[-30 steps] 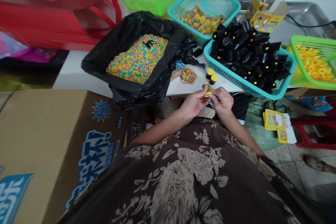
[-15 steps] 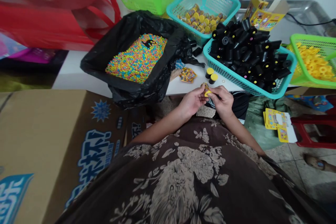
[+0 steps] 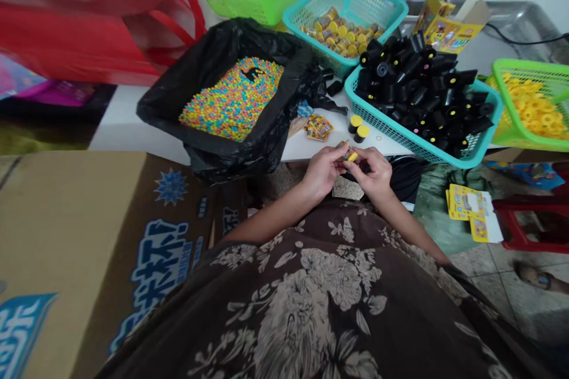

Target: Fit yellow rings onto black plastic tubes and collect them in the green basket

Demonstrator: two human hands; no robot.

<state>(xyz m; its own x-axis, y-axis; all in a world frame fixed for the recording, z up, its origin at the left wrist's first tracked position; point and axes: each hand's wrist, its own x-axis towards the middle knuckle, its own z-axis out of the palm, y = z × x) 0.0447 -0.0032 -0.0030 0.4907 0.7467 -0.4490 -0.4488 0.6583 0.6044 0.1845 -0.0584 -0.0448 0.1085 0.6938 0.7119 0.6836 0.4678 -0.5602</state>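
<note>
Between my two hands is a small yellow-capped container (image 3: 351, 156) with a printed label, much of it covered by fingers. My left hand (image 3: 323, 170) is closed on its left side, and my right hand (image 3: 374, 170) pinches it from the right. Just beyond my fingers, two black containers with yellow caps (image 3: 358, 129) stand upright on the white table (image 3: 306, 151). A little pile of printed stickers (image 3: 318, 128) lies to their left.
A black plastic bag (image 3: 164, 100) holds colourful candy balls (image 3: 235, 98). One turquoise basket (image 3: 413, 146) is heaped with black cups; another turquoise basket (image 3: 293, 18) holds yellow-capped containers. Yellow caps fill a green basket (image 3: 518, 130). Cardboard boxes (image 3: 66, 207) stand at left.
My fingers have shifted around the container and its tilt looks different. My right hand has moved slightly left and down. The surrounding objects stay put.
</note>
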